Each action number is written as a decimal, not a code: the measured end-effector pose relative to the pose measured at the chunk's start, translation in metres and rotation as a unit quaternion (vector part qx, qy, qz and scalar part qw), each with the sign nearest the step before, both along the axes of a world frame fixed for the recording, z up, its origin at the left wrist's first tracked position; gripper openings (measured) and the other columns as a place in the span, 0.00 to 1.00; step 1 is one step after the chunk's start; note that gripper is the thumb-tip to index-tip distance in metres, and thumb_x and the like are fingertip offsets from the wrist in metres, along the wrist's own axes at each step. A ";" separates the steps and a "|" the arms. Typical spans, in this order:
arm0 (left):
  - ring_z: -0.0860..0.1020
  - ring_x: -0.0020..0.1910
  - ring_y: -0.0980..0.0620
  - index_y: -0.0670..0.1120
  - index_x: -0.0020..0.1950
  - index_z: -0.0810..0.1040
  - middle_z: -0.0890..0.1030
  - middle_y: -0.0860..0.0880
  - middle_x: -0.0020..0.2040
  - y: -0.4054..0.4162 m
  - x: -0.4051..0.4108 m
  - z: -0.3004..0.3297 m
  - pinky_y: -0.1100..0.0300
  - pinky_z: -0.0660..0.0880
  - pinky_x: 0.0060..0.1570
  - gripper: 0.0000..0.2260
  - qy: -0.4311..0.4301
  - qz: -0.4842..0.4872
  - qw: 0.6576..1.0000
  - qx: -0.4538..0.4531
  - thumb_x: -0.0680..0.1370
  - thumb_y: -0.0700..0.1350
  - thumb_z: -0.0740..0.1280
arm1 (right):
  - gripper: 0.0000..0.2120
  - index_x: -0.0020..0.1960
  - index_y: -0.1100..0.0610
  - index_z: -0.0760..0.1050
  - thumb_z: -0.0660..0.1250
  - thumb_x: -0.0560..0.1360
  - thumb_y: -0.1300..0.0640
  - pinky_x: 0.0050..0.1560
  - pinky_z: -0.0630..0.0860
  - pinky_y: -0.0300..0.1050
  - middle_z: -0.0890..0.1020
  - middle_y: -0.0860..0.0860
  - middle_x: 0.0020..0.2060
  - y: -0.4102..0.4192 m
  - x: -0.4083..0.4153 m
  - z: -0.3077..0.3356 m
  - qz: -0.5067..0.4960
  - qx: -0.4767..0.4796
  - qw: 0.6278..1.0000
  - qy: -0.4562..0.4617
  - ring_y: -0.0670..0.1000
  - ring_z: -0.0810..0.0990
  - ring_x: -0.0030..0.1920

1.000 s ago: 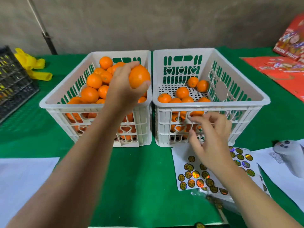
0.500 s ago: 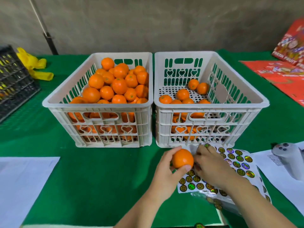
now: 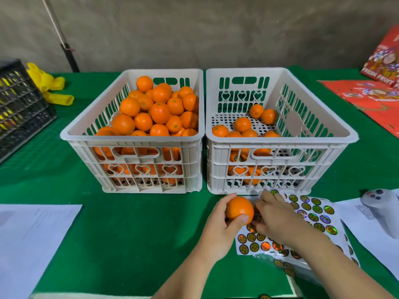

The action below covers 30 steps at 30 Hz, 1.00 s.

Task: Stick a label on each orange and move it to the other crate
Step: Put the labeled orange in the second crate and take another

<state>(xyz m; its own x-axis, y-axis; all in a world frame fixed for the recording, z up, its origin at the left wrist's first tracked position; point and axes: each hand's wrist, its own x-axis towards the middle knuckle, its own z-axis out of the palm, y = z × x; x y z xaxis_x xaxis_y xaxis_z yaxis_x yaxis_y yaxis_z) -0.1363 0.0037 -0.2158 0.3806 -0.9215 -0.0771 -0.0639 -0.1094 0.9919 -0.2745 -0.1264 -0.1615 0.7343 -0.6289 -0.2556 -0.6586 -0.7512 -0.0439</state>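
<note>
Your left hand (image 3: pixel 218 229) grips one orange (image 3: pixel 240 209), thumb on its near side and fingers curled behind it, just in front of the two white crates near the table's front edge. Your right hand (image 3: pixel 278 219) lies beside the orange on the sheet of round shiny labels (image 3: pixel 311 214). Its fingertips are hidden behind the fruit, so whether they pinch a label cannot be told.

The left crate (image 3: pixel 86 134) is heaped with oranges. The right crate (image 3: pixel 336 134), touching it, holds only a few, so most of the work likely remains.

To do this step well, hold the orange steady with a smooth patch of skin turned toward your right hand. Peel one label cleanly by its edge, press it flat with a fingertip, then set the orange into the right crate.
</note>
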 end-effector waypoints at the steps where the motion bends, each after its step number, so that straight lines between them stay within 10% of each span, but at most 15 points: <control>1: 0.79 0.64 0.59 0.74 0.70 0.69 0.76 0.59 0.69 -0.001 0.000 0.000 0.65 0.75 0.63 0.24 -0.001 0.001 1.000 -0.001 0.78 0.60 0.74 | 0.21 0.66 0.50 0.71 0.64 0.78 0.40 0.58 0.72 0.50 0.66 0.49 0.59 0.000 0.000 0.000 0.000 0.000 1.000 0.002 0.52 0.65 0.60; 20: 0.80 0.64 0.58 0.72 0.71 0.69 0.76 0.58 0.69 -0.001 0.000 -0.002 0.59 0.76 0.67 0.25 0.010 -0.002 1.000 -0.009 0.77 0.61 0.75 | 0.09 0.51 0.46 0.72 0.68 0.78 0.43 0.57 0.69 0.50 0.67 0.43 0.50 0.001 -0.004 0.006 -0.051 0.060 0.994 -0.073 0.50 0.65 0.56; 30: 0.81 0.64 0.56 0.73 0.70 0.70 0.78 0.57 0.68 -0.001 0.002 -0.002 0.59 0.77 0.64 0.28 0.037 -0.003 0.999 -0.005 0.72 0.67 0.76 | 0.10 0.40 0.49 0.79 0.74 0.76 0.60 0.37 0.72 0.37 0.78 0.47 0.33 0.006 -0.026 0.019 -0.131 0.296 0.830 -0.455 0.45 0.74 0.34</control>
<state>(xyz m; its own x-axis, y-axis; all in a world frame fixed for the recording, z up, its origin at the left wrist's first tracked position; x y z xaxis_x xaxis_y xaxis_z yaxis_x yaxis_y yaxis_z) -0.1345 0.0026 -0.2174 0.3681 -0.9249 -0.0956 0.0096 -0.0990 0.9950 -0.3008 -0.1200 -0.1428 0.6511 -0.7589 0.0085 -0.2872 -0.2567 -0.9228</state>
